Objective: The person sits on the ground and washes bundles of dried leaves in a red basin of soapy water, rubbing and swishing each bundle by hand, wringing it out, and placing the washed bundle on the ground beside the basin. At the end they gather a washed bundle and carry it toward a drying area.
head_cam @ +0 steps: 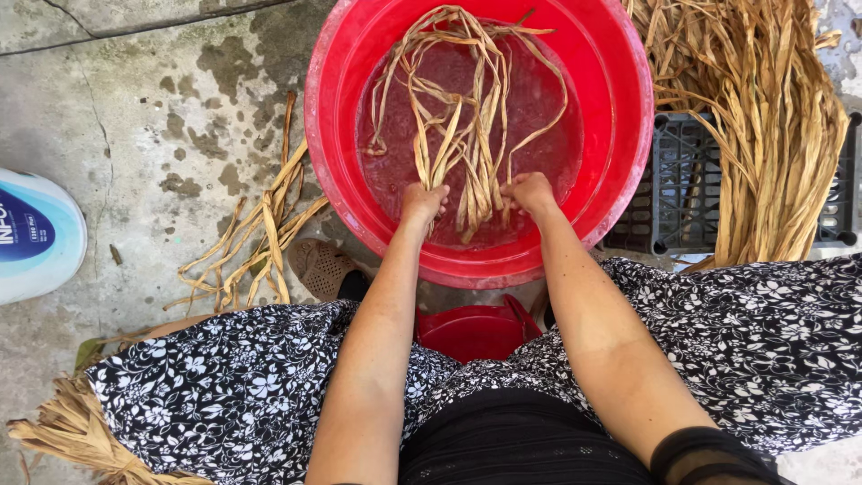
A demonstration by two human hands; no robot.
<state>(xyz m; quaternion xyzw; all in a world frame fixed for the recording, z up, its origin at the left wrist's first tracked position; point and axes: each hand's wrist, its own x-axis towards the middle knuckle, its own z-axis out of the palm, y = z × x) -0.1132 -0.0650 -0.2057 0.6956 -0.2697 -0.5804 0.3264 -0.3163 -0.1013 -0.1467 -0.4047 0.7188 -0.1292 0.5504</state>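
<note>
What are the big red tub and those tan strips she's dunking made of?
The red tub looks like moulded plastic: glossy, even colour, smooth rolled rim. The tan strips gripped by the left hand and right hand seem to be dried plant leaves or fibre: flat, streaky, curling.

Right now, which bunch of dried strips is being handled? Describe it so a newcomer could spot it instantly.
Start at the big red basin in the middle, which holds water. The wet strips loop across the water, their near ends gripped by the left hand and right hand. Unlike the loose strips on the concrete and the large dry bundle over the black crate, these alone are soaking.
</note>
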